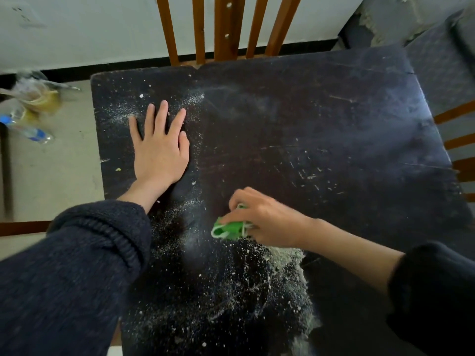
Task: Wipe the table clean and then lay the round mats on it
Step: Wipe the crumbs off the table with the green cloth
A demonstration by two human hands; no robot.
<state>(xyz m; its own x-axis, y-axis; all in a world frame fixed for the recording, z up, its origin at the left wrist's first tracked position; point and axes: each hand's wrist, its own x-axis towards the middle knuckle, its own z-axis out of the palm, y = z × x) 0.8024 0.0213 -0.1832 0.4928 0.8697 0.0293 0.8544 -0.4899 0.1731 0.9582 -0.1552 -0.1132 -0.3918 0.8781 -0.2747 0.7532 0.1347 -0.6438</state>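
Powder (288,258) (near edge) beside right hand (264,217) gripping cloth (228,228).

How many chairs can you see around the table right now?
2. One chair stands at the far edge of the table, its wooden back slats showing. A second chair is at the right edge, only partly in view. Others may be out of frame.

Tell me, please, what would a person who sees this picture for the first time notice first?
First, the white powdery crumbs scattered over the near part of the dark scratched wooden table, thickest near the front edge. Next, the right hand gripping a crumpled green cloth just beyond that mess. Then the left hand, lying flat with spread fingers on the table's left side, amid thinner dust.
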